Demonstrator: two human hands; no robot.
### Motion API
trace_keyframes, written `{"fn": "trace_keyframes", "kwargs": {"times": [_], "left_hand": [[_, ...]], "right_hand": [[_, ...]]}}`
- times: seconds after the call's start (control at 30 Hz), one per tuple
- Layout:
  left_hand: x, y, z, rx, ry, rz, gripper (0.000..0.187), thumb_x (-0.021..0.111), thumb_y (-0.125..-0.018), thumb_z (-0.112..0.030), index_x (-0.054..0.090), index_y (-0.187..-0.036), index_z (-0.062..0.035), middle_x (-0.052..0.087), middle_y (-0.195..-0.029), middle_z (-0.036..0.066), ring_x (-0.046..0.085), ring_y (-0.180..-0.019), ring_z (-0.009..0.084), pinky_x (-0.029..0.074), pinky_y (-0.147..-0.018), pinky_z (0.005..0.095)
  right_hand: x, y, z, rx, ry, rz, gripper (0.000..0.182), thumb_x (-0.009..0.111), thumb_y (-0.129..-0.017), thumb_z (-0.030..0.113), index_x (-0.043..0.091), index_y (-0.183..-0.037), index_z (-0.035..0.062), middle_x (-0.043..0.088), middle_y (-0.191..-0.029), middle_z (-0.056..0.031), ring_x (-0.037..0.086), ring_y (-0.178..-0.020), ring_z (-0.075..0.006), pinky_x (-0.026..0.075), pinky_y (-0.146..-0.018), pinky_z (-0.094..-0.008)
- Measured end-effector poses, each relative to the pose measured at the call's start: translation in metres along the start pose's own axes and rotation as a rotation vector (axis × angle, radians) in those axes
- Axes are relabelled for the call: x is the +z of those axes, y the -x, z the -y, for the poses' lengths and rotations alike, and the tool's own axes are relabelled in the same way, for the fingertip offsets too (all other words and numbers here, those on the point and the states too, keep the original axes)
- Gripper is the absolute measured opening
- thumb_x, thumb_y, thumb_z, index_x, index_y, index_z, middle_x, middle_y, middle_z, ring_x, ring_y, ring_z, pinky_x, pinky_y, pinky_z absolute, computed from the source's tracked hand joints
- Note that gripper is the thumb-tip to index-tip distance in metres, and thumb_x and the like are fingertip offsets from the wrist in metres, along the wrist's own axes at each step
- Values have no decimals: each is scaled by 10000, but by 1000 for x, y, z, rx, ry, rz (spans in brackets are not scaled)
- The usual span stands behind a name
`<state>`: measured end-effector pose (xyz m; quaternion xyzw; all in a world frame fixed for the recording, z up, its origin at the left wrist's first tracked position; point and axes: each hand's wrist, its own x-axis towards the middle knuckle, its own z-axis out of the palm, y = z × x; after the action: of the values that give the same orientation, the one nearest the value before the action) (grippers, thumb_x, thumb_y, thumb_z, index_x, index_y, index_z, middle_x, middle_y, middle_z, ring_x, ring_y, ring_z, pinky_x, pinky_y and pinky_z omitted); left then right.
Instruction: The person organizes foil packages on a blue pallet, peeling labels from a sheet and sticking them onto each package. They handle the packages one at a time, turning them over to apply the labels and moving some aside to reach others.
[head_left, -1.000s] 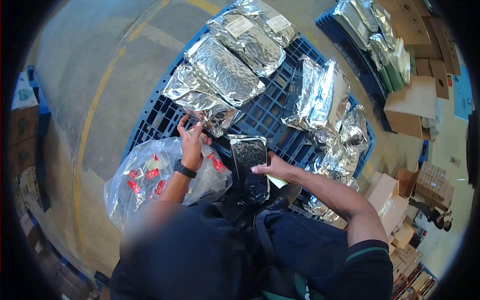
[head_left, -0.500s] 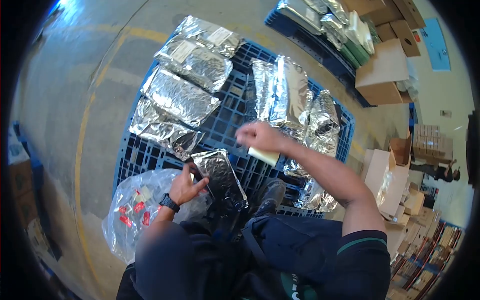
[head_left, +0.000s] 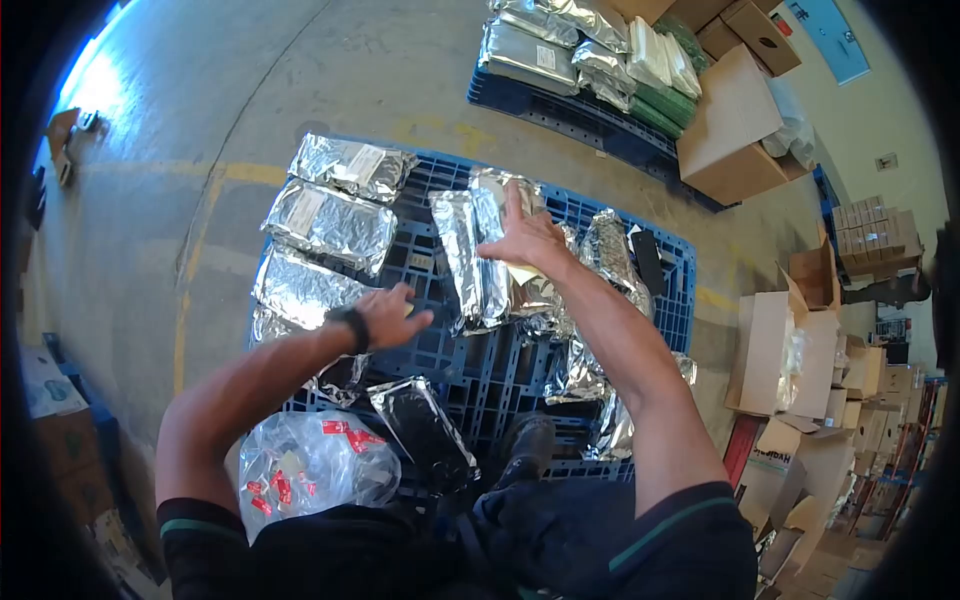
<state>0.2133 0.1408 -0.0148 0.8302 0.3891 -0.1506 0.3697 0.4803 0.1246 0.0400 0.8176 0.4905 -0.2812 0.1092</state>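
Note:
My right hand reaches over a silver foil package in the pallet's middle group, fingers spread at its upper end. A pale yellow slip shows just under that wrist. My left hand, wearing a black wristband, is open over the blue plastic pallet, fingers stretched toward the middle group. Close beside it lies a foil package in the left row, partly covered by my forearm. Nearer my body, a dark, shiny foil package lies aslant.
A clear plastic bag with red labels sits at the pallet's near left corner. A flat black object lies on the right-hand packages. Beyond are a second loaded pallet and an open carton. More cartons line the right.
My left hand has left the dark foil package near me and moved forward over the pallet. My right hand has moved forward onto the middle foil packages, its fingers now spread. The view has shifted.

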Motion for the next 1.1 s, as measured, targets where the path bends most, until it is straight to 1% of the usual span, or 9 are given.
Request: {"fn": "trace_keyframes", "kwargs": {"times": [0.2, 0.37, 0.5, 0.53, 0.57, 0.7, 0.77, 0.9, 1.1], "left_hand": [[36, -129, -46, -285, 242, -173, 1294, 568, -705, -842, 187, -1429, 161, 521, -1241, 420, 546, -1211, 460, 442, -1023, 434], [37, -104, -73, -162, 176, -241, 1232, 770, -666, -664, 180, -1483, 45, 383, -1375, 378, 555, -1157, 506, 488, -970, 479], [43, -95, -65, -63, 159, -164, 1141, 799, -660, -593, 258, -1479, -11, 497, -1284, 255, 576, -1133, 441, 480, -963, 489], [39, -92, -60, -36, 170, -120, 1128, 800, -656, -594, 276, -1473, -20, 501, -1291, 248, 575, -1137, 435, 481, -960, 488], [35, -89, -55, -10, 180, -74, 1116, 801, -651, -596, 295, -1468, -28, 504, -1298, 241, 575, -1141, 429, 483, -957, 487], [26, -70, -47, 32, 45, 8, 1075, 783, -680, -568, 301, -1469, -21, 497, -1329, 243, 594, -1116, 426, 495, -936, 484], [28, -54, -53, 70, 3, -62, 1041, 759, -709, -533, 285, -1480, -19, 471, -1371, 250, 622, -1061, 438, 512, -910, 479], [42, -16, -79, 54, -87, -64, 1166, 798, -694, -469, 103, -1556, -102, 286, -1483, 362, 669, -910, 465, 565, -762, 496], [48, -28, -85, 79, -159, -9, 1249, 866, -614, -307, 71, -1571, -205, 207, -1447, 468, 683, -833, 446, 581, -643, 433]], "right_hand": [[23, -14, -71, -219, -673, -8, 1224, 816, -672, 418, 42, -1558, 81, 436, -1433, -276, 510, -1252, -410, 411, -1049, -484], [-58, 10, -89, -368, -1325, 90, 1154, 848, -687, 264, 116, -1560, 79, 457, -1416, -220, 523, -1233, -319, 426, -1048, -411], [-111, -33, -53, -851, -816, -453, 1180, 836, -700, 336, 76, -1577, 123, 482, -1386, -207, 570, -1179, -278, 462, -1003, -400], [-119, -32, -36, -804, -798, -380, 1089, 812, -696, 332, 166, -1571, 299, 505, -1367, -163, 590, -1172, -271, 478, -997, -395], [-120, -36, -23, -809, -811, -384, 1089, 812, -696, 332, 166, -1571, 299, 505, -1367, -163, 590, -1172, -271, 478, -997, -395], [-86, -70, 29, -532, 200, -208, 847, 686, -744, 143, 381, -1407, 573, 476, -1433, -135, 590, -1200, -323, 512, -976, -408], [-15, -130, 15, -692, 375, -228, 724, 687, -778, 174, 464, -1385, 501, 470, -1415, -164, 589, -1190, -359, 527, -950, -435], [-9, -124, 9, -654, 2, -93, 723, 620, -771, 102, 505, -1356, 511, 322, -1553, -168, 557, -1238, -356, 489, -1017, -380], [-12, -129, -32, -578, -259, -125, 654, 708, -778, 311, 527, -1405, 263, 527, -1417, -148, 616, -1138, -310, 488, -967, -368]]}}
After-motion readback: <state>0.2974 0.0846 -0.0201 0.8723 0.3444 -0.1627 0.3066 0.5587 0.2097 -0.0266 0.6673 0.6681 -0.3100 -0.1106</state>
